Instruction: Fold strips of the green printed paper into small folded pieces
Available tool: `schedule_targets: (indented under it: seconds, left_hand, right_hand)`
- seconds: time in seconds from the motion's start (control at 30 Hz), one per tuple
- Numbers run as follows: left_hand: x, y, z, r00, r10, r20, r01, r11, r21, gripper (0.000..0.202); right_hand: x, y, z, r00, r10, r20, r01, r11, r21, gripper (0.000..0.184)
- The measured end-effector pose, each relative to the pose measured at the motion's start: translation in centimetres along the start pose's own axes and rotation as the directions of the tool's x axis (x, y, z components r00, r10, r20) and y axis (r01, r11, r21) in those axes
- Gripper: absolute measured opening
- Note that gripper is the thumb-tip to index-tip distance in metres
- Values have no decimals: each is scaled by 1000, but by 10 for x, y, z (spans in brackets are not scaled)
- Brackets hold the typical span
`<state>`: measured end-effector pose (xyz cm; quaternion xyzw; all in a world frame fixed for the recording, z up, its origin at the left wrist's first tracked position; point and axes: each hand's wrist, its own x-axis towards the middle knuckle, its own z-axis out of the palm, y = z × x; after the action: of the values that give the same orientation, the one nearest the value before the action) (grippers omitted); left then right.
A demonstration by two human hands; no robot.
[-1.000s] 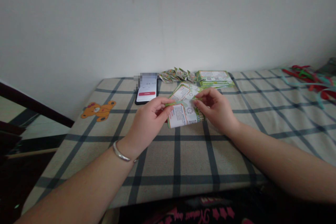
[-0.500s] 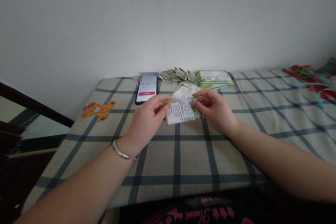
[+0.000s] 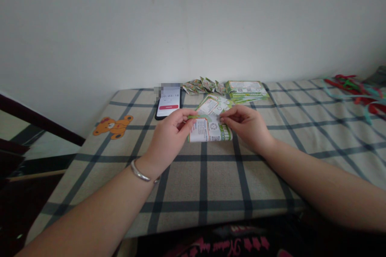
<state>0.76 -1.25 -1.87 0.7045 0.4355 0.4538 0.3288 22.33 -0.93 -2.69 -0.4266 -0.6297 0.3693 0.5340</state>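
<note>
A green and white printed packet (image 3: 208, 130) is held up in front of me over the checked cloth. My left hand (image 3: 177, 124) pinches its upper left corner between thumb and fingers. At its upper right edge, my right hand (image 3: 241, 120) has thumb and fingertips pinched together on the packet. Just behind it lie more flat packets (image 3: 210, 105) of the same print, partly covered by the held one. Farther back are a heap of small green sachets (image 3: 202, 85) and a green and white box (image 3: 247, 90).
A phone (image 3: 169, 102) showing a timer lies left of the packets. A flat bear figure (image 3: 113, 127) is on the checked tablecloth (image 3: 181, 180) at the left. Red, green and pale blue ribbons (image 3: 358, 92) lie at the far right. A wall (image 3: 193, 28) rises behind the table.
My right fingers have shifted slightly along the packet's top edge and drawn closer together. The packet sits a little more level; my left hand has barely moved.
</note>
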Motion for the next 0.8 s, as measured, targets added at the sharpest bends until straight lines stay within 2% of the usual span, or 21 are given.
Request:
schedule_targets:
  seconds: [0.13, 0.27, 0.33, 0.57, 0.8]
  left_hand:
    - [-1, 0, 1, 1000, 11, -1, -11, 1000, -2, 22]
    - [-2, 1, 1, 999, 38, -17, -37, 999, 22, 22]
    - [-2, 1, 1, 998, 45, -32, -44, 999, 16, 22]
    - [-1, -1, 0, 998, 40, -47, -40, 999, -1, 22]
    - [-1, -1, 1, 999, 28, -42, -30, 999, -31, 22]
  right_hand:
    - [1, 3, -1, 1000, 4, 10, -4, 1000, -10, 20]
    - [1, 5, -4, 1000, 21, 23, -16, 980, -198, 23]
    - [1, 5, -4, 999, 41, 21, -35, 975, -221, 27]
    - [2, 1, 1, 990, 137, 28, -136, 991, -10, 26]
    - [1, 1, 1, 999, 7, -48, -6, 999, 34, 28]
